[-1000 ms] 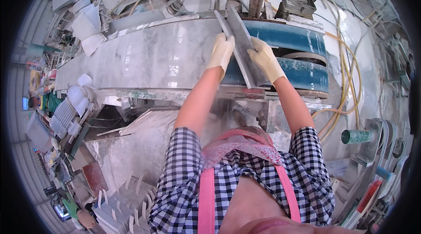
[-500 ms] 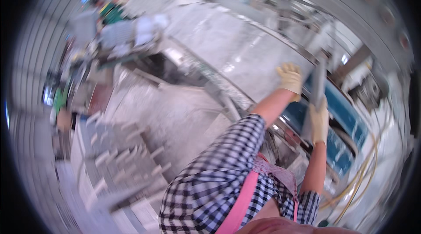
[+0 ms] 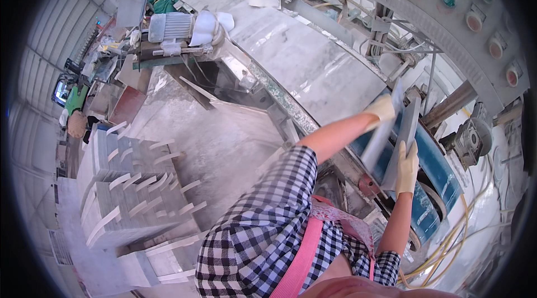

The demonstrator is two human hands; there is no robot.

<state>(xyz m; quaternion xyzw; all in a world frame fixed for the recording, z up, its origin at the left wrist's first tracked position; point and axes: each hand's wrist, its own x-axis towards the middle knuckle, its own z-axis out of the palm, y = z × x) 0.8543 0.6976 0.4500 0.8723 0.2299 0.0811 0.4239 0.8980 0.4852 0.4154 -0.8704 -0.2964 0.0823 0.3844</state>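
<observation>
My left hand (image 3: 381, 110), in a pale yellow glove, is closed at the upper part of a thin grey stone slab (image 3: 376, 144), which is blurred and tilted on edge. Its fingertips are partly hidden. My right hand (image 3: 408, 167), gloved alike, grips the outer edge of a second grey slab (image 3: 407, 130), its fingers along the near face. The two slabs stand on edge side by side with a gap between them. Below them is the blue end section (image 3: 429, 208) of a machine. Beyond my left hand lies a broad grey-white marble surface (image 3: 313, 63).
Stacked stone slabs with pale strips between them (image 3: 134, 186) stand at lower left. A control panel (image 3: 442, 13) with red and green buttons overhangs the upper right. Yellow hoses (image 3: 447, 253) lie at lower right. A motor (image 3: 170, 27) and a co-worker in green (image 3: 161, 0) are farther back.
My left hand has gone from an open pose over the marble surface to the slab at its right. Two separate slabs now show. My right hand still holds its slab.
</observation>
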